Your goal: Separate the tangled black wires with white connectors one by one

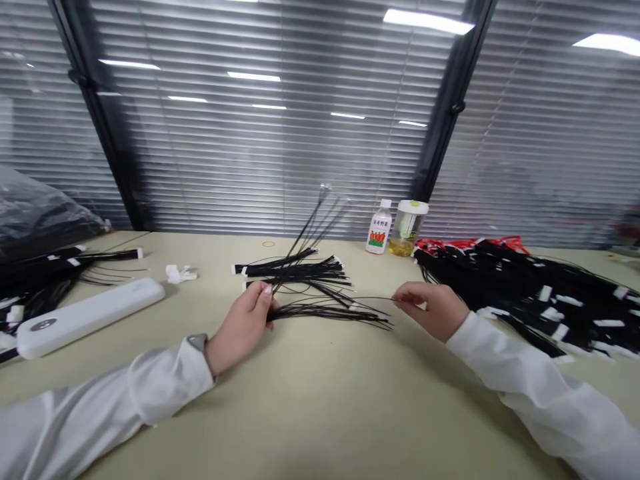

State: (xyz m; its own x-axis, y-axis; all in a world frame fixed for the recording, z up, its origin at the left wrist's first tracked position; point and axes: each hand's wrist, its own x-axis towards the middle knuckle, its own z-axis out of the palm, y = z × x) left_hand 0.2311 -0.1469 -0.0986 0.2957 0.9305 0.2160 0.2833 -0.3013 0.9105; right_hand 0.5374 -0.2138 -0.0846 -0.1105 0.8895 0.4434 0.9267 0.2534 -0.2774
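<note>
My left hand [250, 320] is closed around one end of a bundle of thin black wires [325, 311], whose loose ends fan out to the right just above the table. Between thumb and fingertips, my right hand [431, 307] pinches the tip of a single black wire [373, 298] drawn apart from the bundle. Behind the held bundle lie more black wire bundles [300, 269] with white end pieces. A few long black strands [310, 223] slant up and away from beside my left hand, with blurred clear tips.
A large heap of black wires [500, 280] with white tags and red parts [480, 245] covers the right side. Behind stand a labelled bottle [379, 228] and a lidded cup [409, 227]. To the left lie a long white device [90, 317], white scraps [181, 274] and more wires [40, 283].
</note>
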